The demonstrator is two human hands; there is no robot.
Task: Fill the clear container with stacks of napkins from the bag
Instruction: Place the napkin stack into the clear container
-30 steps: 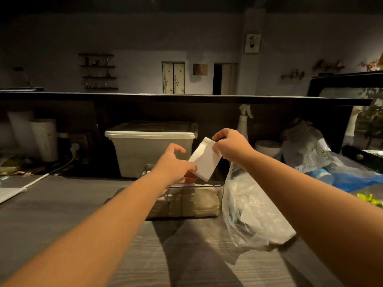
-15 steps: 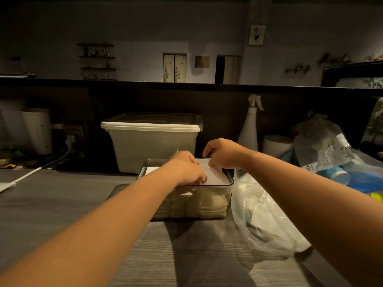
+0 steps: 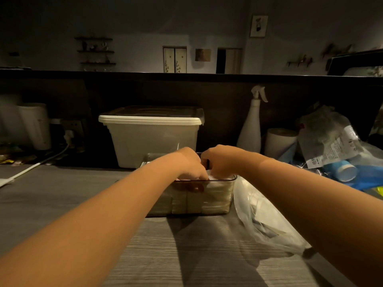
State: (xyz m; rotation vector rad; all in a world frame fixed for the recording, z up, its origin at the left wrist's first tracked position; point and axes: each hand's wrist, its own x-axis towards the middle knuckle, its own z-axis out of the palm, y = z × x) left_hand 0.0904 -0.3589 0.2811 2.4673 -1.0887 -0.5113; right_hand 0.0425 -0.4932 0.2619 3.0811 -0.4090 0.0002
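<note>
Left hand [image 3: 191, 165], right hand [image 3: 220, 162], 1 container [image 3: 224, 200].

Your grey table [image 3: 128, 264] holds a clear container [image 3: 209, 200] in the middle. Touching it, at 3 o'clock, lies a floppy plastic bag [image 3: 267, 222]. At 12 o'clock stands a white box [image 3: 153, 139] with a lid. A spray bottle [image 3: 249, 131] and a paper roll [image 3: 279, 141] stand at 2 o'clock. A white cable [image 3: 31, 168] lies at 9 o'clock.
</note>
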